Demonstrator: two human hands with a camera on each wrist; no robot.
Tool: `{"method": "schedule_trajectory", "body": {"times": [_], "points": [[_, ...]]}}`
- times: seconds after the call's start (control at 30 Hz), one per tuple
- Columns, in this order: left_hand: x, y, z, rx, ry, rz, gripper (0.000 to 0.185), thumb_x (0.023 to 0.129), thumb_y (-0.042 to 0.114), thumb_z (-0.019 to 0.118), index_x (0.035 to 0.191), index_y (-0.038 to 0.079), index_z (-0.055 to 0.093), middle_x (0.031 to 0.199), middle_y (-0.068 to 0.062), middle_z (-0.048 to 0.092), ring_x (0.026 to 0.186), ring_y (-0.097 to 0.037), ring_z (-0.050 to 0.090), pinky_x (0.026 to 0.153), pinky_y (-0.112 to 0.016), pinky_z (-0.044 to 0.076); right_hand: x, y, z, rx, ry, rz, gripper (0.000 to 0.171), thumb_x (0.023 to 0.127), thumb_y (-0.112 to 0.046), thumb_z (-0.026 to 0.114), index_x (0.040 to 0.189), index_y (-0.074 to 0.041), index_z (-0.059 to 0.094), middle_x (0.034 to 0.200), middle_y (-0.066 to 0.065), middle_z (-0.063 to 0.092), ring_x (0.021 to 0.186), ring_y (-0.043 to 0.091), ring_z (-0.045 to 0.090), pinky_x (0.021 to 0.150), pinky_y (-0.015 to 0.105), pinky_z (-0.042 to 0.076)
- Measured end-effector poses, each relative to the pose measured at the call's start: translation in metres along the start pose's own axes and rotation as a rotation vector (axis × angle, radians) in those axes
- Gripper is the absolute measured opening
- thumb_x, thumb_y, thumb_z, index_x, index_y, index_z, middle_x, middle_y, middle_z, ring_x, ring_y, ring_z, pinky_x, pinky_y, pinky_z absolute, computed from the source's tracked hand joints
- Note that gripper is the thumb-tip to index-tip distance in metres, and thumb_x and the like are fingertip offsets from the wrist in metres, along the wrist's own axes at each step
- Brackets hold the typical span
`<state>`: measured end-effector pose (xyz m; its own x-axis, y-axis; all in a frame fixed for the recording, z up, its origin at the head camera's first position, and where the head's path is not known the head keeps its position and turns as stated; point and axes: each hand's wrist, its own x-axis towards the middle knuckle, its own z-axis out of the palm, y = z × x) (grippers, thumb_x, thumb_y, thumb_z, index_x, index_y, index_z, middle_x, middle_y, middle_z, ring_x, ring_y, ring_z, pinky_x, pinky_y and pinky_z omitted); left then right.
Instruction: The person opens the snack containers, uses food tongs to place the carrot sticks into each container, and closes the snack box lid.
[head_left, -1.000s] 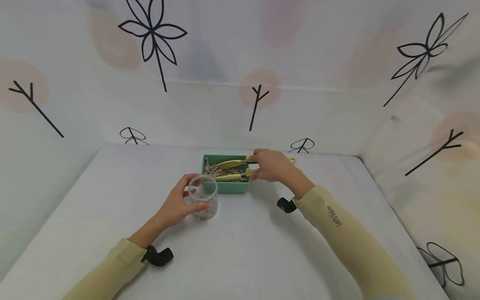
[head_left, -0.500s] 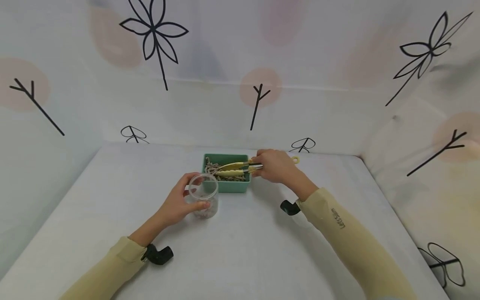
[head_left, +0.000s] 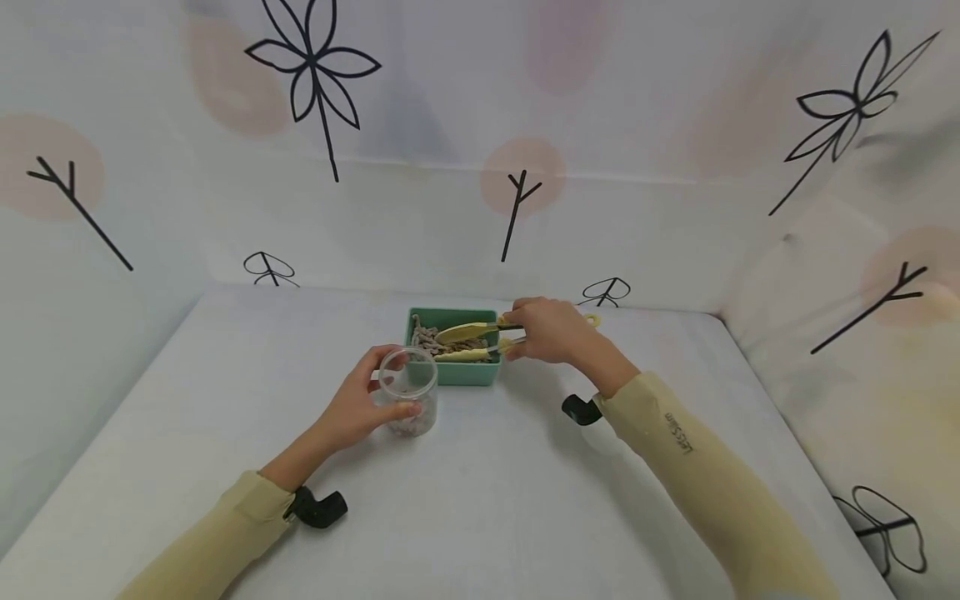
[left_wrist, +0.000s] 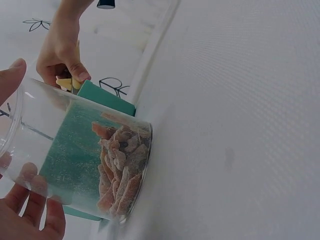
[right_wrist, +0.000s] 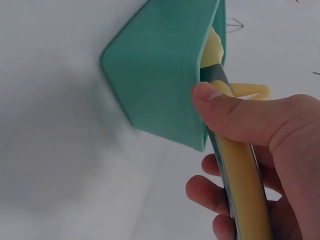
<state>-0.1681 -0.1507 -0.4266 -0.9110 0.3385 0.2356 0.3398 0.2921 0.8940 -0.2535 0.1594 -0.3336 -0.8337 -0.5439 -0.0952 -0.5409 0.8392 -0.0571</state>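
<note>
The left hand (head_left: 358, 408) is curled round a clear plastic jar (head_left: 408, 402) that stands upright on the white bench (head_left: 480, 500), thumb on the side nearer the person and fingers wrapped round the far side, near the rim. In the left wrist view the fingertips (left_wrist: 35, 200) show pressed against the jar's wall, and its bottom holds a small heap of brownish, sugar-dusted strips (left_wrist: 120, 170); the upper part of the jar is see-through and bare. Just beyond the left hand, and touching or all but touching the jar's far side, sits a green rectangular box (head_left: 453, 358) holding more of the same strips (head_left: 431, 338). The right hand (head_left: 547, 330) hovers at the right end of that box and grips a pair of yellow tongs (head_left: 468, 342), thumb on top and fingers curled beneath, as the right wrist view shows with the thumb (right_wrist: 235, 112) lying across the yellow handle (right_wrist: 245, 190). The tongs reach leftward from the hand over the box, their two arms a little apart, tips down among the strips; whether they pinch a piece cannot be told. Both forearms wear pale yellow sleeves (head_left: 675, 442), and a small black camera mount (head_left: 318, 507) sits at each wrist. A light cloth printed with black twigs and leaves (head_left: 311, 75) rises behind and to both sides of the hands.
</note>
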Motion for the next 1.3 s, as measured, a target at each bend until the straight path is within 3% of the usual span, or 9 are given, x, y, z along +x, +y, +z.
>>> {"method": "schedule_trajectory", "body": {"times": [0.4,0.53,0.97,1.17,1.3], "points": [[0.000,0.001,0.000,0.005,-0.006,-0.002,0.078,0.080,0.019,0.085,0.144,0.013,0.041,0.138,-0.013,0.051,0.128,-0.026,0.044,0.099,-0.055,0.039,0.019,0.004,0.004,0.012,-0.087,0.012,0.068,0.085,-0.042,0.079,0.142,-0.012,0.057,0.142,0.011,0.053,0.124,0.033,0.055,0.095,0.051,0.048],[0.001,0.001,0.000,0.001,-0.008,0.004,0.077,0.081,0.019,0.085,0.144,0.012,0.041,0.139,-0.012,0.050,0.129,-0.026,0.044,0.099,-0.055,0.038,0.024,0.005,0.002,0.007,-0.092,-0.009,0.067,0.085,-0.042,0.079,0.141,-0.011,0.058,0.141,0.012,0.054,0.124,0.033,0.055,0.095,0.051,0.048],[-0.001,-0.001,-0.001,-0.006,-0.015,-0.001,0.077,0.080,0.017,0.085,0.143,0.012,0.042,0.139,-0.011,0.050,0.129,-0.027,0.043,0.100,-0.056,0.038,0.020,0.015,0.013,0.084,0.014,-0.056,0.051,0.088,-0.039,0.077,0.131,-0.013,0.067,0.108,0.002,0.064,0.088,0.020,0.059,0.068,0.036,0.048],[0.000,-0.002,-0.002,-0.003,-0.016,0.004,0.077,0.080,0.016,0.085,0.144,0.013,0.041,0.140,-0.012,0.050,0.129,-0.027,0.044,0.100,-0.056,0.039,0.016,0.021,0.015,0.163,0.065,-0.019,0.050,0.086,-0.038,0.079,0.127,-0.010,0.070,0.096,-0.002,0.062,0.078,0.017,0.053,0.063,0.032,0.042],[0.000,-0.002,-0.002,0.001,-0.019,0.007,0.076,0.081,0.017,0.085,0.144,0.014,0.042,0.141,-0.014,0.050,0.130,-0.026,0.044,0.099,-0.056,0.039,0.013,0.028,0.015,0.241,0.073,0.003,0.053,0.086,-0.034,0.080,0.129,-0.006,0.067,0.098,0.001,0.064,0.079,0.018,0.051,0.066,0.033,0.040]]}}
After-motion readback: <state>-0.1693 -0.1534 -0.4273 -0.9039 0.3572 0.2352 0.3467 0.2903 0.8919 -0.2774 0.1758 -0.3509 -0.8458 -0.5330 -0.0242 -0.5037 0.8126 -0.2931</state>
